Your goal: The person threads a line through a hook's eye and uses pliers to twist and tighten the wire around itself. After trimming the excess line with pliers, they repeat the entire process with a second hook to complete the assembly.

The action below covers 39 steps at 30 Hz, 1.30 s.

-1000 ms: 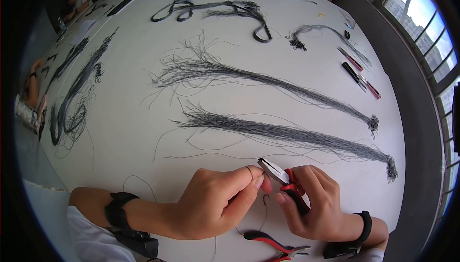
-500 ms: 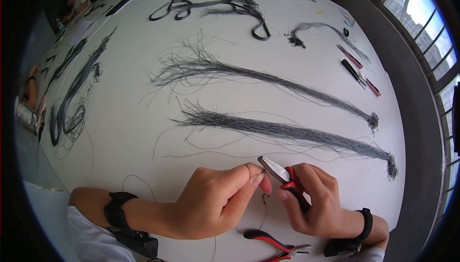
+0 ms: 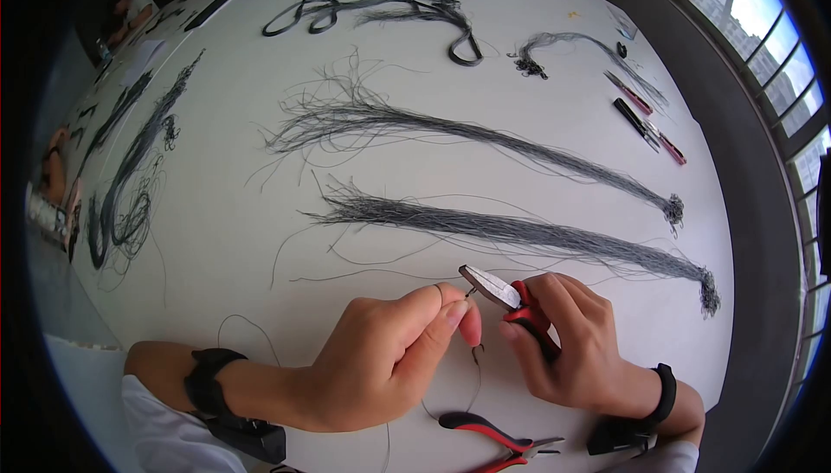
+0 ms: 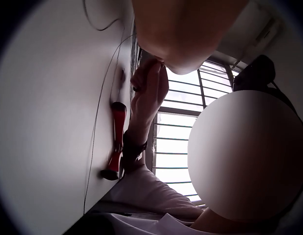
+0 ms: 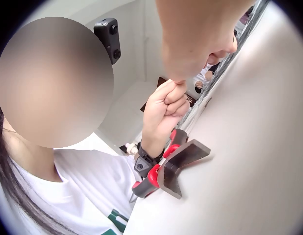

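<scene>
The tabletop (image 3: 234, 239) spreads under and beyond the fingers, carrying a far bundle (image 3: 519, 154) and a near bundle (image 3: 519, 231), both past the fingertips, presumably laid lengthwise to limit tangling. The left hand (image 3: 381, 360) pinches, thumb against finger; the right hand (image 3: 576, 347) curls its fingers round pliers (image 3: 493, 289), whose nose points at the left fingertips, probably for close work there. Spare pliers (image 3: 518, 450) lie below both hands' fingers, likely parked within reach. A thin strand (image 3: 477, 386) and a hook (image 3: 479, 352) show just below the left fingertips. A dark bit (image 3: 471, 292) pokes from that pinch; whether the nose touches it, I cannot tell. No brand, label or writing is legible.
</scene>
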Each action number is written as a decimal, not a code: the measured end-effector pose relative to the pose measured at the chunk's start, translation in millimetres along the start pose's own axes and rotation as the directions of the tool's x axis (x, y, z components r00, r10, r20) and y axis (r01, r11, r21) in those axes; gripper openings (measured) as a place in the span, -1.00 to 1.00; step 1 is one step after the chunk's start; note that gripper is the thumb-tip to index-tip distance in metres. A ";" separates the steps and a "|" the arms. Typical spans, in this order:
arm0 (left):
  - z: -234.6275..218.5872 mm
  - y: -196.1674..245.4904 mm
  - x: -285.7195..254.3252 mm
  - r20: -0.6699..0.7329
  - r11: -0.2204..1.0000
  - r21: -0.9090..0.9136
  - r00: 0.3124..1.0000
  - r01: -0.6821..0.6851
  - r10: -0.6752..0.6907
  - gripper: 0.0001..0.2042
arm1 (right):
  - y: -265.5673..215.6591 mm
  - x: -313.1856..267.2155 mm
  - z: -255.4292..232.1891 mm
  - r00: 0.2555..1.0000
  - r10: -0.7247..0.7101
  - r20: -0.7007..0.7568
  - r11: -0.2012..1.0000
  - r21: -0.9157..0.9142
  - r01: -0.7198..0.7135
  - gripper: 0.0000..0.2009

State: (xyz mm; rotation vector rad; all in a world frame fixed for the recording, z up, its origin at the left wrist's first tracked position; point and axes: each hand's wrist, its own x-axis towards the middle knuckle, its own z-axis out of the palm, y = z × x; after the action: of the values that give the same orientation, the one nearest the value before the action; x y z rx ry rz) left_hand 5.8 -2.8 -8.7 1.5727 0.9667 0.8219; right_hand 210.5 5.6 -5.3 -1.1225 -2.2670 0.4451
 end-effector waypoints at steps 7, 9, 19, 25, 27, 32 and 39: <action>-4.8 -1.5 3.1 0.102 0.994 -0.092 0.994 0.054 -0.045 -0.82 | -0.7 0.4 -1.9 0.999 -0.028 0.027 0.999 0.035 0.027 -0.75; -7.3 2.2 4.5 0.197 0.948 -0.224 0.963 0.226 -0.183 -0.78 | -0.1 0.4 -1.6 0.999 -0.023 0.024 0.998 0.057 0.022 -0.76; -10.9 3.3 6.8 0.276 0.911 -0.358 0.955 0.206 -0.107 -0.73 | 0.9 -1.6 -2.4 0.998 -0.055 0.018 0.998 0.033 0.054 -0.76; -18.1 10.2 8.5 0.352 0.895 -0.301 0.910 0.331 -0.218 -0.72 | 0.1 -1.7 0.2 0.997 0.052 -0.049 0.990 0.134 -0.045 -0.74; -17.4 10.2 8.8 0.418 0.853 -0.353 0.880 0.385 -0.224 -0.71 | 1.2 1.1 -0.9 0.990 0.065 -0.127 0.994 0.097 -0.053 -0.73; -18.5 13.7 10.8 0.515 0.801 -0.349 0.814 0.486 -0.269 -0.72 | 4.2 -5.7 -6.3 0.988 0.133 0.073 0.875 0.459 -0.152 -0.73; -15.0 10.0 8.8 0.549 0.773 -0.340 0.780 0.535 -0.299 -0.71 | 2.8 0.8 -12.8 0.989 -0.058 0.138 0.923 0.385 0.001 -0.77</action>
State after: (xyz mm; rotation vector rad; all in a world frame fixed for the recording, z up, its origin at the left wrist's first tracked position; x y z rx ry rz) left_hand -1.9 10.4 4.2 0.9757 0.6542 0.2856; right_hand 219.7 8.5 3.6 -0.8756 -2.1848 0.9429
